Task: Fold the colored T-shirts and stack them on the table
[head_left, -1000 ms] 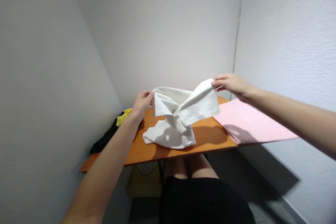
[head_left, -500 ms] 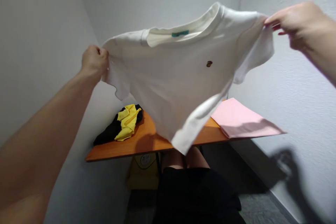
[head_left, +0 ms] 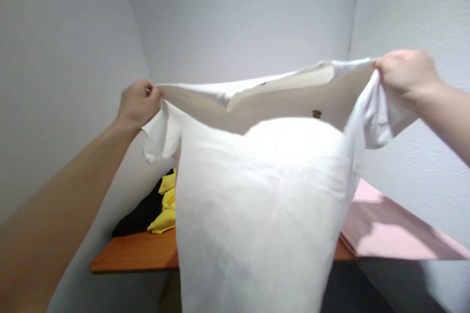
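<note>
The left hand (head_left: 137, 105) is closing into a fist on 1 shoulder of a white T-shirt (head_left: 257, 195), out at about 10 o'clock from the middle of the view. The right hand (head_left: 406, 71) is pinching the other shoulder at about 2 o'clock, fingers curled over the cloth. Between the 2 hands the top edge of the shirt is stretching taut in the air, with the neck opening (head_left: 293, 80) gaping toward 12 o'clock and a small dark emblem (head_left: 316, 114) showing just below it. The body of the shirt is hanging toward 6 o'clock, billowing toward the camera and covering the middle of the surface (head_left: 135, 254). A short sleeve is dangling beneath each hand.

At 8 o'clock, a yellow garment (head_left: 165, 203) is lying crumpled on a black garment (head_left: 141, 215) on the orange-brown surface, beside the wall. At 4 o'clock, a flat pink cloth (head_left: 385, 230) is lying on the surface, reaching out past its edge along the right wall.
</note>
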`<control>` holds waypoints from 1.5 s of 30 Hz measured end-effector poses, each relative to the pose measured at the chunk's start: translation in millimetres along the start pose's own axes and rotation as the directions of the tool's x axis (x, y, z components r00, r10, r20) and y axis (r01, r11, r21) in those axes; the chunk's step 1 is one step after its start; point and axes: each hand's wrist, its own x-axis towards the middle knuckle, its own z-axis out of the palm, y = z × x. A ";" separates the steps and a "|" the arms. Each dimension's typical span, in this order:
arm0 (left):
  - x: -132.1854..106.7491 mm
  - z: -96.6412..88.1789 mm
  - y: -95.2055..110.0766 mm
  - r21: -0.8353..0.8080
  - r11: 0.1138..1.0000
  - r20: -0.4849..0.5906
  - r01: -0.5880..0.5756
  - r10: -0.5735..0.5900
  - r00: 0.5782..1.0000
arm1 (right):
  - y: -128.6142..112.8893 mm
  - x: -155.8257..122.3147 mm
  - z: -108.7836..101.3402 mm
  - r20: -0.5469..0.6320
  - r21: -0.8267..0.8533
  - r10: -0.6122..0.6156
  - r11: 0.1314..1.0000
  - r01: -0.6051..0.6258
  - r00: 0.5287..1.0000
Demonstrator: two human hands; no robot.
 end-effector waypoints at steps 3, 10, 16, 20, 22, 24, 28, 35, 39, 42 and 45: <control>-26.3 76.5 -18.2 0.047 0.998 0.219 -0.036 0.025 0.975 | 6.4 -16.6 86.6 0.100 -0.128 0.073 0.990 -0.060 0.992; -121.9 282.1 -34.8 0.114 0.988 0.607 -0.106 0.015 0.794 | 37.6 -113.0 306.6 0.458 -0.278 0.014 0.952 0.128 0.889; -176.1 355.6 -58.2 0.075 0.960 0.781 -0.269 0.111 0.614 | 80.0 -182.2 396.4 0.707 -0.242 -0.020 0.933 0.268 0.707; -173.8 367.0 -68.6 0.087 0.953 0.809 -0.290 0.102 0.578 | 101.3 -184.6 409.0 0.769 -0.231 0.000 0.932 0.279 0.639; -169.5 370.1 -62.6 0.076 0.952 0.800 -0.297 0.120 0.588 | 104.1 -178.5 410.8 0.785 -0.226 0.004 0.933 0.279 0.620; -167.9 372.6 -46.6 0.024 0.950 0.786 -0.310 0.174 0.593 | 102.8 -170.8 410.7 0.787 -0.226 0.013 0.936 0.269 0.617; -179.3 382.1 -1.4 -0.171 0.927 0.794 -0.335 0.331 0.510 | 92.1 -162.5 408.6 0.767 -0.224 0.006 0.940 0.258 0.641; -214.0 402.4 5.1 -0.186 0.958 0.860 -0.216 0.266 0.435 | 75.7 -197.0 411.6 0.849 -0.105 -0.130 0.908 0.406 0.511; -218.9 405.7 -7.5 -0.164 0.965 0.846 -0.204 0.244 0.474 | 80.7 -207.2 414.0 0.850 -0.139 -0.079 0.920 0.366 0.521; -217.1 407.5 -5.5 -0.170 0.961 0.833 -0.218 0.258 0.489 | 80.1 -207.2 414.8 0.845 -0.141 -0.068 0.929 0.342 0.531; -214.6 399.7 -7.4 -0.149 0.958 0.818 -0.244 0.258 0.513 | 75.8 -206.1 413.2 0.839 -0.143 -0.060 0.934 0.327 0.540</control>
